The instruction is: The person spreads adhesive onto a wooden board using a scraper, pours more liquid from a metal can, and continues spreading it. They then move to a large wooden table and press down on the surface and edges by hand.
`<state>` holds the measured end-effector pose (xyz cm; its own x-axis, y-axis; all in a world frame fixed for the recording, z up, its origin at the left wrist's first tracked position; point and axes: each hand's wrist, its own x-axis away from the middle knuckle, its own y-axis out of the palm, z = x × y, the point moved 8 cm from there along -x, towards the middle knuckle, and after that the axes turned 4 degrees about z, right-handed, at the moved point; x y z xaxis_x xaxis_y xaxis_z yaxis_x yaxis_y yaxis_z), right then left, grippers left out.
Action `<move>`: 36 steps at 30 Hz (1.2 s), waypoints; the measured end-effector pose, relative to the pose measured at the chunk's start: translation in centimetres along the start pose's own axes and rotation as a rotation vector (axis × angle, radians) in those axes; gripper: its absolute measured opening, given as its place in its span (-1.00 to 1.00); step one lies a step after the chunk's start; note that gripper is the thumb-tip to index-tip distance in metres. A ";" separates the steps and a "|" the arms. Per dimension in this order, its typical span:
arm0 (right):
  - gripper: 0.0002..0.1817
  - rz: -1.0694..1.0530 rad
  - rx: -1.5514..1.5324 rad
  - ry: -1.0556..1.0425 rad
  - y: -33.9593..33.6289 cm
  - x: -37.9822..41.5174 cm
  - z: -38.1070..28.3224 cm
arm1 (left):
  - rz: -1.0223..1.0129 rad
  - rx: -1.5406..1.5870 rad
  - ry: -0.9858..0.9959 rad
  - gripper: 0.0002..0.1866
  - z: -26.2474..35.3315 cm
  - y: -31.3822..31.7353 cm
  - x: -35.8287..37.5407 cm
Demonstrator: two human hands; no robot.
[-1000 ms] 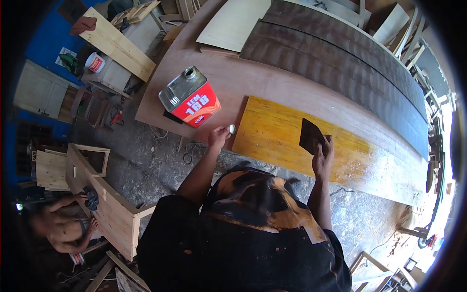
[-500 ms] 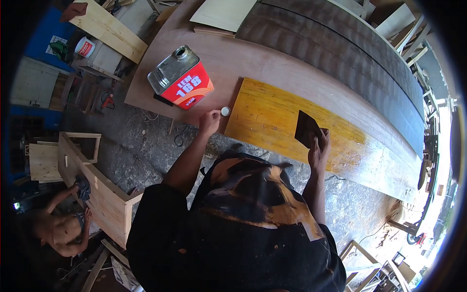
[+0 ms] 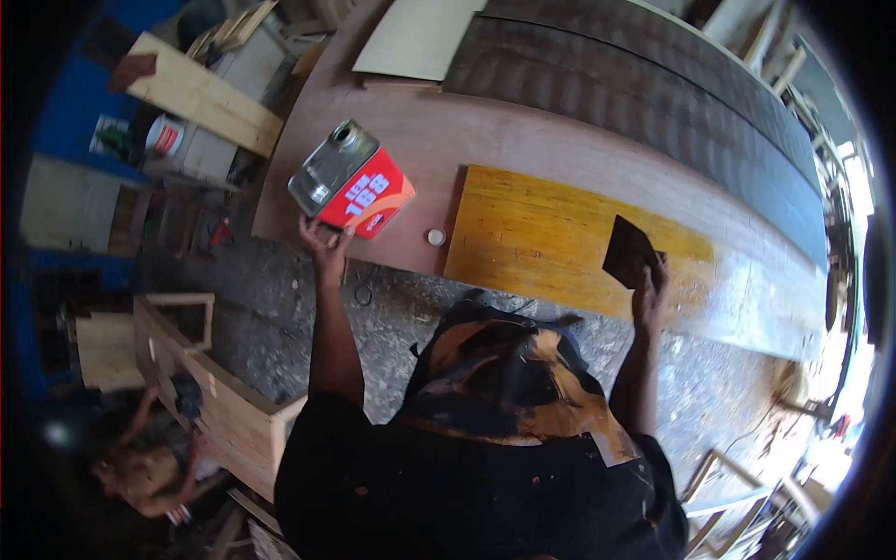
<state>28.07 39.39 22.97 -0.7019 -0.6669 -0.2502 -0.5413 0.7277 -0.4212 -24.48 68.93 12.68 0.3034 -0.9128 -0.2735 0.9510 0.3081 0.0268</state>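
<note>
My left hand is at the lower side of a red and silver metal can, fingers against its base and near side. The can stands tilted in view, its round opening at the top. A small white cap lies on the table right of the can. My right hand grips a dark, flat, thin piece above a yellow-stained board. Part of that board's right end looks wet and shiny.
Dark stained panels and a pale sheet lie at the table's far side. At the lower left, a co-worker is beside a wooden frame. A white bucket stands at the upper left.
My left hand has moved left from beside the white cap to the can. My right hand, still with the dark piece, has shifted slightly right. The view has shifted a little.
</note>
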 end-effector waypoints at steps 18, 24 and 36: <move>-0.55 0.936 0.294 0.958 -33.3 38.1 31.5 | -0.327 -0.105 0.326 -0.14 14.9 9.9 -1.0; -0.55 1.027 0.402 1.326 -42.3 52.3 37.0 | -0.508 0.208 0.338 -0.26 28.9 20.1 14.9; -0.74 1.015 -0.411 0.781 -63.8 33.7 40.4 | -0.944 0.525 -0.026 -0.30 37.0 48.3 49.0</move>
<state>57.68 -35.97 6.19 -0.8762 0.3572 0.3237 0.3701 0.9287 -0.0229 38.49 29.12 36.13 -0.5704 -0.7285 -0.3794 0.7064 -0.6708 0.2260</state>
